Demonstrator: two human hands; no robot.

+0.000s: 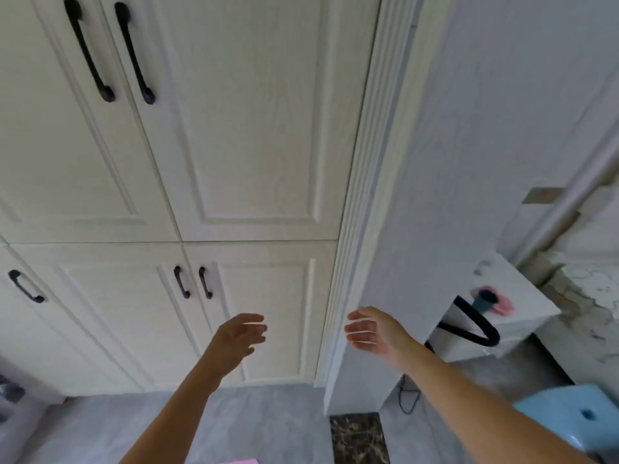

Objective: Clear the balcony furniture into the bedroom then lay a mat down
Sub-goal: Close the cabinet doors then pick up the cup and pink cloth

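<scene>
Reaching forward, two hands — left hand (239,336), right hand (373,329) — fingers spread, holding nothing; five black handles (88,50) on cupboard doors.

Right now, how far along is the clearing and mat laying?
Nothing visibly done: no mat lies on the grey floor. Both hands, left and right, are open and empty before the cupboard. A blue stool stands at the right, perhaps still to move. The balcony is out of view.

Two bare forearms rise from the lower edge of the frame, no sleeves, watch or rings showing, ending in the left hand (238,336) and right hand (371,329), fingers slightly motion-blurred.
</scene>
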